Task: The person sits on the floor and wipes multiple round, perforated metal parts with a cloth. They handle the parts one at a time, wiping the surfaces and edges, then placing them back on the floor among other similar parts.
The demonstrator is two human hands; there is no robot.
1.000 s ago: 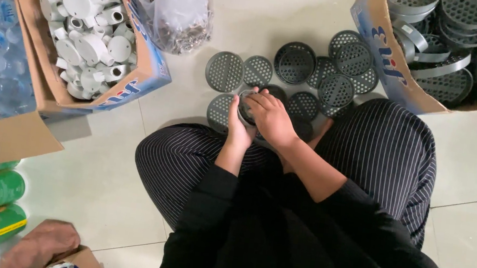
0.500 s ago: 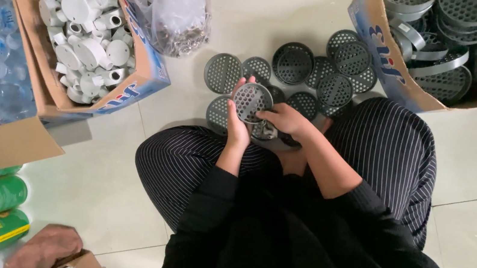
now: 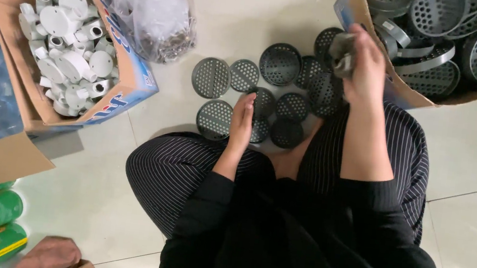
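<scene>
Seated on the floor among grey perforated discs; right hand carrying one toward the carton.

Right hand is clenched around a grey disc, blurred, raised just short of the cardboard carton of larger perforated discs beyond it. Left hand is released, fingers straight, edge-on over the loose discs on the floor. Judged: a transfer step; the next move calls for a clear spot near the carton's edge. A box of white fittings sits well left of the left hand.
</scene>
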